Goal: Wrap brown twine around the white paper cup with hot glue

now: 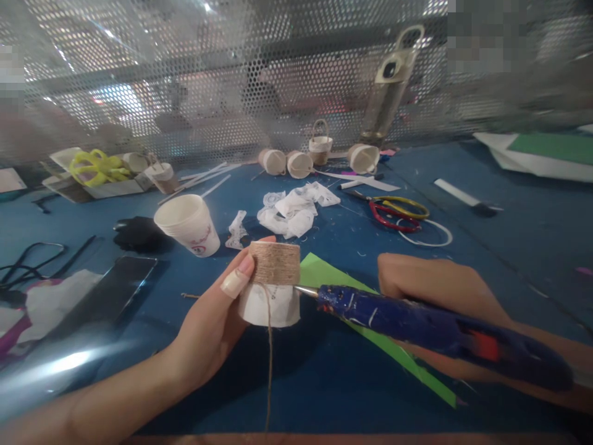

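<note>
My left hand [215, 309] is closed around a small white paper cup [278, 312], its thumb pressed on the side. Brown twine [275, 262] is wound in tight rows over the cup's upper half, and a loose strand hangs down in front toward the table's edge. In my right hand [435, 290] is a dark blue hot glue gun [393, 318] with an orange-red patch on its body. Its metal nozzle meets the right side of the cup, just below the wound twine. Part of my right hand is hidden behind the glue gun.
Light green paper [319, 269] lies under the glue gun. Beyond are white lace [296, 210], red-and-yellow-handled scissors [393, 216] and stacked paper cups [183, 216]. A phone [127, 284] lies left. Several twine-wrapped cups and a bottle [389, 93] stand before a perforated metal screen [222, 80].
</note>
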`<state>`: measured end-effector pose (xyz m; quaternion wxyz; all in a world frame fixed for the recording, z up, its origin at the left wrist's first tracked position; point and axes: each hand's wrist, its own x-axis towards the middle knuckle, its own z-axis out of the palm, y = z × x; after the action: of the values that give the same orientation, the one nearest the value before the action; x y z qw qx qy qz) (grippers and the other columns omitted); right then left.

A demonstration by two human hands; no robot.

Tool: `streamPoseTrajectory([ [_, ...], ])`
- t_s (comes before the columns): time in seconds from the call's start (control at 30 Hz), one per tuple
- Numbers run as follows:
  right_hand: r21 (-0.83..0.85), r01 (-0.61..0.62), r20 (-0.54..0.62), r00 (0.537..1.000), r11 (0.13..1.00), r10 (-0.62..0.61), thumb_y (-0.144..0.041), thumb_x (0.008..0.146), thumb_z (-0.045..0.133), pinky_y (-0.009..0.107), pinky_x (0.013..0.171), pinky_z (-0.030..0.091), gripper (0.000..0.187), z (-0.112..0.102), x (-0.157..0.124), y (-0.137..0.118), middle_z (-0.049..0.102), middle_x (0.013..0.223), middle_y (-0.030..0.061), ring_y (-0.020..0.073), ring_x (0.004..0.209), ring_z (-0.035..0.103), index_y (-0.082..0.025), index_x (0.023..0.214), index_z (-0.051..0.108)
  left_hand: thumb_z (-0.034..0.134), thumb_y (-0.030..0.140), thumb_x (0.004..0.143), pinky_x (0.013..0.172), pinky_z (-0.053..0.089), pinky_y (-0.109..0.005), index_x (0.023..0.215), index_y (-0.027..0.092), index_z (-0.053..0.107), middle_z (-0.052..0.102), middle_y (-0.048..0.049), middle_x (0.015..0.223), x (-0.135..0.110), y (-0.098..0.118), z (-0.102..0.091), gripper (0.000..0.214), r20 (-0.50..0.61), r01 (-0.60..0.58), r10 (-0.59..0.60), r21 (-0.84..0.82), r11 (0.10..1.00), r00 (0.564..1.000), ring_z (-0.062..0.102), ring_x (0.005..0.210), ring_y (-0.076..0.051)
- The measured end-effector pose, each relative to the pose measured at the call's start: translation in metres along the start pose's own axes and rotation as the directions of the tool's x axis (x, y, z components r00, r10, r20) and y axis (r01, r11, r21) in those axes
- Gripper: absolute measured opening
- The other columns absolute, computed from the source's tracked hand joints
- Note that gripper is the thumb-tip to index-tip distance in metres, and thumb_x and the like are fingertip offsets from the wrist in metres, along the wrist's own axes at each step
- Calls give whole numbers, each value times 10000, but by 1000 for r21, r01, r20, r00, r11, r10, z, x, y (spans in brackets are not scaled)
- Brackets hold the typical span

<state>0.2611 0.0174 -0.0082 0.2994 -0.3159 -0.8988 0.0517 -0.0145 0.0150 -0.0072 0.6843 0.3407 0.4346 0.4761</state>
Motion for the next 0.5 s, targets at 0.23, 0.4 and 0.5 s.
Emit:
streamPoseTrajectory([
  [0.23, 37, 10, -5, 1000, 999, -10, -157, 858, 548, 267, 519, 236, 249, -1, -1, -1, 358, 721, -73, 114, 548, 303, -261, 802, 329, 775, 532, 865, 995, 572, -423, 1367, 294, 704, 772, -55, 1256, 0, -2, -1, 560, -3, 4, -4, 9, 1000, 1000, 679, 1209, -325],
  [0.4, -23, 6, 8, 1000, 1000, -6, -172, 863, 552, 262, 503, 246, 246, -2, 1, 5, 400, 709, -74, 113, 528, 337, -264, 796, 334, 773, 527, 860, 866, 601, -327, 1297, 265, 739, 789, -50, 1202, 0, 3, 2, 511, -47, -48, 48, -9, 999, 998, 708, 1135, -288],
  [0.5, -61, -3, 3, 1000, 998, 3, -223, 874, 578, 266, 493, 280, 235, 2, 1, 16, 479, 753, -56, 122, 536, 398, -270, 813, 356, 746, 499, 884, 816, 608, -321, 1278, 262, 743, 781, -45, 1196, 1, 7, 4, 460, -92, -108, 108, -2, 994, 990, 725, 1058, -271],
])
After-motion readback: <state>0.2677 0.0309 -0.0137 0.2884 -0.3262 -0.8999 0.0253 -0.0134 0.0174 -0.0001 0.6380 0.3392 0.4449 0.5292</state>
